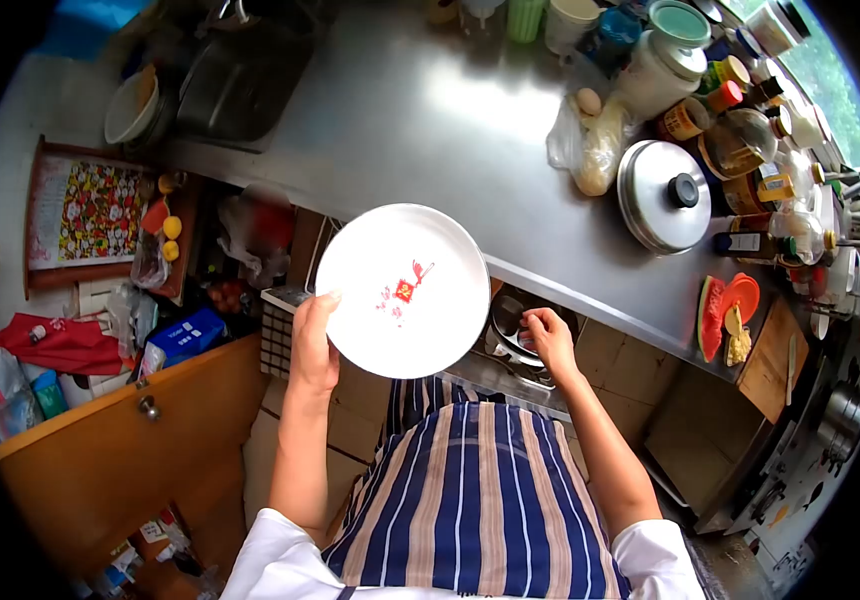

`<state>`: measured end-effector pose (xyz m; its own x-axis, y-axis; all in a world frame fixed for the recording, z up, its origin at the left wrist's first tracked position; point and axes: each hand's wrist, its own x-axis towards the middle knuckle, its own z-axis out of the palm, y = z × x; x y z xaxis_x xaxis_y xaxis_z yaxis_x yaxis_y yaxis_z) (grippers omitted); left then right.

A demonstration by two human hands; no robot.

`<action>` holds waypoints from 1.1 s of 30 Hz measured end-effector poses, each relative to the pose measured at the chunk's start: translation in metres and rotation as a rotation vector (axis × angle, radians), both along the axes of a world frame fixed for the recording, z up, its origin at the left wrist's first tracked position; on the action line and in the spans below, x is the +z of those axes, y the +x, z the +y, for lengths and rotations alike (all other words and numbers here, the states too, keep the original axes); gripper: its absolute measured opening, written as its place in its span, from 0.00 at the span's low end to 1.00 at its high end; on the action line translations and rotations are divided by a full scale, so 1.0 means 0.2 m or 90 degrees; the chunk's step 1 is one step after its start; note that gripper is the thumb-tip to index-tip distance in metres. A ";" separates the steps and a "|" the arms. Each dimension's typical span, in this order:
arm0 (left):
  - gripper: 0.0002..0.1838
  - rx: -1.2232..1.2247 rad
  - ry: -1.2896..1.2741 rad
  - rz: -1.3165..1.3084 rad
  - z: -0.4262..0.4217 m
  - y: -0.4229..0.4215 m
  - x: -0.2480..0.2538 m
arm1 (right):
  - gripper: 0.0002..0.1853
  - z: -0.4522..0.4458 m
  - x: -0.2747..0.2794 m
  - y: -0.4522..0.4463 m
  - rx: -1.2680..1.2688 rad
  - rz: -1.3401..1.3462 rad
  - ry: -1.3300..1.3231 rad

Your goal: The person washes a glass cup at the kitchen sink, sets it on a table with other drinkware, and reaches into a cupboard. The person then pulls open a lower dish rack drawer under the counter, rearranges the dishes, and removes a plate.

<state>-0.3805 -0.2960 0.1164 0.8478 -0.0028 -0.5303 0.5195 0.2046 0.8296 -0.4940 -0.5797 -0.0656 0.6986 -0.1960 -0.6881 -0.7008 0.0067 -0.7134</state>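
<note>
My left hand [314,343] grips the left rim of a white plate [370,250] with a red printed design in its middle. The plate is held in front of me, over the counter's front edge. Below that edge, an open pull-out rack [525,378] holds dark, round cookware [506,318]. My right hand [548,340] is at this cookware with its fingers curled; whatever lies between them is hidden. Part of the rack is covered by the plate.
A steel counter [390,120] runs across, with a sink [240,85] at the left. A lidded pot [664,197], bagged food [600,150] and several jars stand at the right. A cutting board [772,360] lies beyond. An orange cabinet [150,440] is at lower left.
</note>
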 end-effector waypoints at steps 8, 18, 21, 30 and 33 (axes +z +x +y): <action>0.29 -0.083 0.048 -0.079 -0.20 -0.02 0.21 | 0.12 -0.13 0.05 -0.09 -0.033 0.006 0.022; 0.33 -0.005 0.011 -0.122 -0.30 -0.12 0.32 | 0.12 -0.24 0.18 0.03 0.033 -0.045 0.012; 0.33 0.004 0.000 -0.129 -0.29 -0.14 0.33 | 0.12 -0.24 0.23 0.08 0.041 -0.060 0.013; 0.30 -0.065 0.007 -0.191 -0.16 -0.05 0.36 | 0.11 -0.10 0.28 0.15 0.003 -0.100 0.015; 0.34 -0.084 0.031 -0.161 -0.05 0.04 0.33 | 0.11 0.02 0.27 0.18 -0.004 -0.104 0.013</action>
<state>-0.3719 -0.3055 0.1834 0.9469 -0.1017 -0.3049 0.3150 0.1051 0.9432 -0.4589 -0.5748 -0.0108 0.8008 -0.1878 -0.5687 -0.5748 0.0255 -0.8179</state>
